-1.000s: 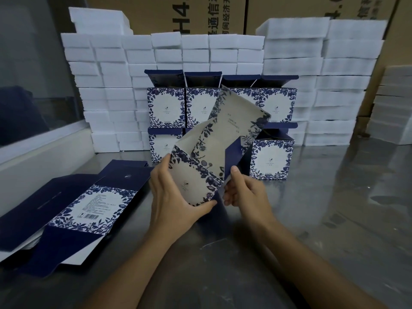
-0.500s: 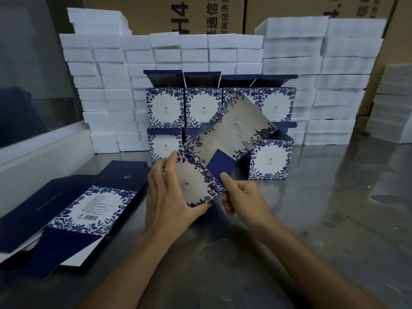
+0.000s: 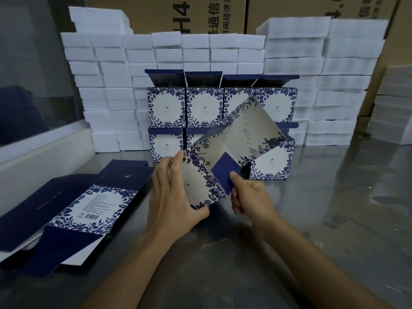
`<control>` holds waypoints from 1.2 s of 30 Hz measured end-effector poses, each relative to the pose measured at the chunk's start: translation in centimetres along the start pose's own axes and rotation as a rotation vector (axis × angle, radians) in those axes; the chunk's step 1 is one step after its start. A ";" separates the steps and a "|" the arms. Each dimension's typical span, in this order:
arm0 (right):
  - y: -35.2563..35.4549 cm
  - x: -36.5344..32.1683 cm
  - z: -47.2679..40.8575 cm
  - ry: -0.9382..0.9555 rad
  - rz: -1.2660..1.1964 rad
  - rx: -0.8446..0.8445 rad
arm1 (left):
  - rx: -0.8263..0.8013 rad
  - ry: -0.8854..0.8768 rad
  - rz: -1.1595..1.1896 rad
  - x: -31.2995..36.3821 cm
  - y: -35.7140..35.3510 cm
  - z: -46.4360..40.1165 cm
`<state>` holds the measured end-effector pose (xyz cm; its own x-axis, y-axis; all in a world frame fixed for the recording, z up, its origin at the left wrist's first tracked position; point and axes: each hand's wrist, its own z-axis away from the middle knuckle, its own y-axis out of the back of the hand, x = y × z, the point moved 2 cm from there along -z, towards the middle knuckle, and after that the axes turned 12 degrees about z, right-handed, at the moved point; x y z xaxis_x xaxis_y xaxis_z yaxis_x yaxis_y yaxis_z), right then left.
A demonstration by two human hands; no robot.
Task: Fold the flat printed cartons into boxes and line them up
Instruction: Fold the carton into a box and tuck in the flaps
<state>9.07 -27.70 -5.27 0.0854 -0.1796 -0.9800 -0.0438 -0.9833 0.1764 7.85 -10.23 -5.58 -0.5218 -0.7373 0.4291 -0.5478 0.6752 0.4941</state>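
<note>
Our left hand (image 3: 171, 197) wraps its fingers round the near-left panel of the half-opened blue-and-white floral printed carton (image 3: 225, 157), thumb under the bottom corner, while our right hand (image 3: 249, 195) pinches the navy flap (image 3: 224, 175) at its near end. The carton hangs above the grey metal table (image 3: 334, 208), between both hands, long axis running up and away to the right toward the stacked folded boxes (image 3: 204, 108) — so closing this end looks like the right hand's job.
</note>
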 end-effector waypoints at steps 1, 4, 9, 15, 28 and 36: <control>0.3 0.1 -0.1 -0.015 -0.005 0.018 | -0.015 -0.004 0.018 0.1 0.0 0.0; 0.8 0.4 -0.2 -0.049 0.001 0.035 | -0.046 -0.009 0.055 0.2 0.0 0.1; 0.7 0.4 -0.2 -0.017 0.023 0.039 | -0.073 -0.012 0.083 0.1 0.2 0.1; 1.3 0.7 -0.4 -0.063 -0.117 0.153 | -0.104 -0.028 0.159 0.2 0.3 0.1; 2.1 1.0 -0.7 0.068 0.003 0.295 | -0.084 -0.080 0.164 0.5 0.2 0.1; 0.6 0.6 -0.6 0.106 -0.012 0.213 | -0.044 0.031 0.251 0.0 0.0 0.2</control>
<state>9.70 -28.44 -5.67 0.1912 -0.1807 -0.9648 -0.2504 -0.9594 0.1301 7.72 -10.20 -5.70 -0.6167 -0.5479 0.5652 -0.3746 0.8357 0.4015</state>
